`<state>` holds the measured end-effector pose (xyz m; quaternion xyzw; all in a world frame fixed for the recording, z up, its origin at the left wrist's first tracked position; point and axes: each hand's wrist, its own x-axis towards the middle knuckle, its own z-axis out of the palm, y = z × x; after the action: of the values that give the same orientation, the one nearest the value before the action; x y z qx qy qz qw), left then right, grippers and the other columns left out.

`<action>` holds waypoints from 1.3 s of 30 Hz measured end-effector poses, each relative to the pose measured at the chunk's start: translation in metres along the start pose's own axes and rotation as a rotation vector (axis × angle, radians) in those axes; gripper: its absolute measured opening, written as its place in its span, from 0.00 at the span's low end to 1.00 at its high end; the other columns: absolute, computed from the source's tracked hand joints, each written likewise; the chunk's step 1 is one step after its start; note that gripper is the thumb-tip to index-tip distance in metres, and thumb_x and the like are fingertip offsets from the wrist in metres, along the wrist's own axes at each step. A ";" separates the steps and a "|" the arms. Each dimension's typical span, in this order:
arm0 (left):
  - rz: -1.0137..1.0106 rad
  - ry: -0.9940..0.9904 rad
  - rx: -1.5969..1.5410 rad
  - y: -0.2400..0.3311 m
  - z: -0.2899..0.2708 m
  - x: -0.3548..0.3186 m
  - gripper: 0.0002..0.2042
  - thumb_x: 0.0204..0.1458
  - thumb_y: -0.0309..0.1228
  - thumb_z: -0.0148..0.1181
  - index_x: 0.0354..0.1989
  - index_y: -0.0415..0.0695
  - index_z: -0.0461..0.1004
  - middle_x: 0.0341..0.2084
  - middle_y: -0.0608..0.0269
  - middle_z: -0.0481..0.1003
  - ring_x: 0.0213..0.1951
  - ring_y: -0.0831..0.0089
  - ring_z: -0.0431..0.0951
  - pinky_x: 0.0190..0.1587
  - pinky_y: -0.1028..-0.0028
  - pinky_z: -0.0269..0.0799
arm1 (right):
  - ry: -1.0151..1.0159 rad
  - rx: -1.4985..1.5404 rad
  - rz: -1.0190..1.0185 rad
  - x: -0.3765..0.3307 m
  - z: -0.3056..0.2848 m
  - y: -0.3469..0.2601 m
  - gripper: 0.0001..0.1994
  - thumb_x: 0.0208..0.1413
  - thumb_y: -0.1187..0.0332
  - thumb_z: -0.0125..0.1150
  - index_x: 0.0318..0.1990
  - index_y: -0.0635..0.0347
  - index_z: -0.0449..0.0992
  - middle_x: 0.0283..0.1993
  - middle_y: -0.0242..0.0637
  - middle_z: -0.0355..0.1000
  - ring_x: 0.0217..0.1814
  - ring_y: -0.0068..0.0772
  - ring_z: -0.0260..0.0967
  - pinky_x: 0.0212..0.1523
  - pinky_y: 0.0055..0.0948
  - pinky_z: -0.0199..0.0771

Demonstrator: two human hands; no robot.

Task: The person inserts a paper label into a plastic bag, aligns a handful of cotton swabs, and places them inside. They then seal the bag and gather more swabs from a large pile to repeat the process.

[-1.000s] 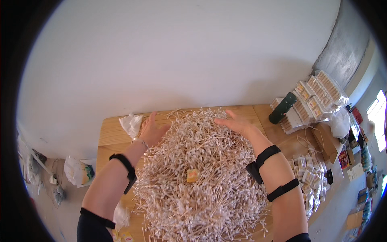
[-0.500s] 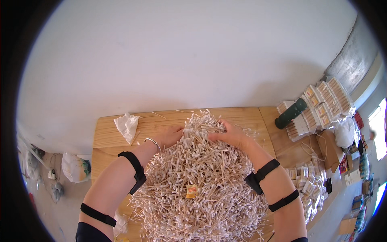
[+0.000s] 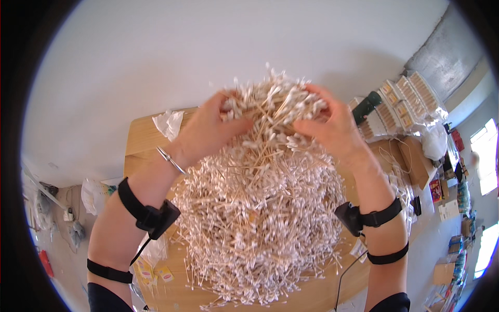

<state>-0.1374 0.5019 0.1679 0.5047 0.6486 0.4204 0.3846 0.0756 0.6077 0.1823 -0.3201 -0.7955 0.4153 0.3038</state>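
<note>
A big heap of loose cotton swabs (image 3: 260,223), with pale sticks and white tips, covers the middle of the wooden table (image 3: 317,294). Above its far side I hold up a large bunch of cotton swabs (image 3: 275,106) between both hands. My left hand (image 3: 213,125) grips the bunch from the left, its thumb pressed across the near side. From the right, my right hand (image 3: 330,122) clasps it with thumb and fingers curled round. Some swabs hang or drop below the bunch toward the heap. Parts of my fingers are hidden behind the swabs.
Clear packs of swabs (image 3: 405,106) are stacked at the right, with a dark green cylinder (image 3: 366,107) against them. A crumpled white bag (image 3: 169,124) lies at the far left of the table. Small yellow packets (image 3: 165,274) lie near left. A cardboard box (image 3: 416,158) stands right.
Both hands have risen from the far side of the heap, lifting a large bunch of swabs. The yellow packet on the heap is now mostly covered by swabs.
</note>
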 end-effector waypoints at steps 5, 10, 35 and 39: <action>0.328 0.122 0.032 -0.007 -0.007 -0.042 0.30 0.49 0.34 0.63 0.57 0.31 0.61 0.40 0.51 0.74 0.34 0.76 0.75 0.34 0.77 0.72 | 0.004 0.059 0.126 -0.052 -0.005 -0.041 0.27 0.45 0.72 0.66 0.56 0.66 0.69 0.37 0.35 0.74 0.38 0.22 0.69 0.39 0.23 0.70; -0.036 0.117 -0.315 -0.062 0.004 -0.080 0.23 0.52 0.32 0.59 0.54 0.34 0.63 0.36 0.58 0.74 0.36 0.76 0.74 0.37 0.76 0.71 | 0.023 0.012 0.326 -0.096 -0.004 -0.006 0.29 0.49 0.67 0.65 0.60 0.63 0.65 0.38 0.35 0.73 0.38 0.22 0.69 0.42 0.24 0.69; -0.097 0.239 -0.498 -0.189 0.043 -0.091 0.29 0.46 0.19 0.56 0.58 0.43 0.56 0.48 0.56 0.71 0.47 0.65 0.74 0.44 0.68 0.74 | -0.011 0.270 0.504 -0.146 0.030 0.080 0.49 0.32 0.40 0.73 0.53 0.77 0.68 0.53 0.58 0.68 0.60 0.47 0.62 0.60 0.40 0.61; -0.090 0.391 -0.426 -0.135 0.042 -0.093 0.28 0.45 0.21 0.61 0.56 0.38 0.58 0.46 0.53 0.71 0.46 0.64 0.74 0.47 0.63 0.74 | -0.069 0.346 0.531 -0.155 0.006 0.019 0.32 0.41 0.54 0.72 0.49 0.71 0.73 0.43 0.47 0.76 0.52 0.40 0.70 0.50 0.38 0.70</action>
<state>-0.1253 0.3991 0.0338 0.2926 0.6291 0.6191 0.3678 0.1704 0.4955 0.1297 -0.4456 -0.6115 0.6200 0.2075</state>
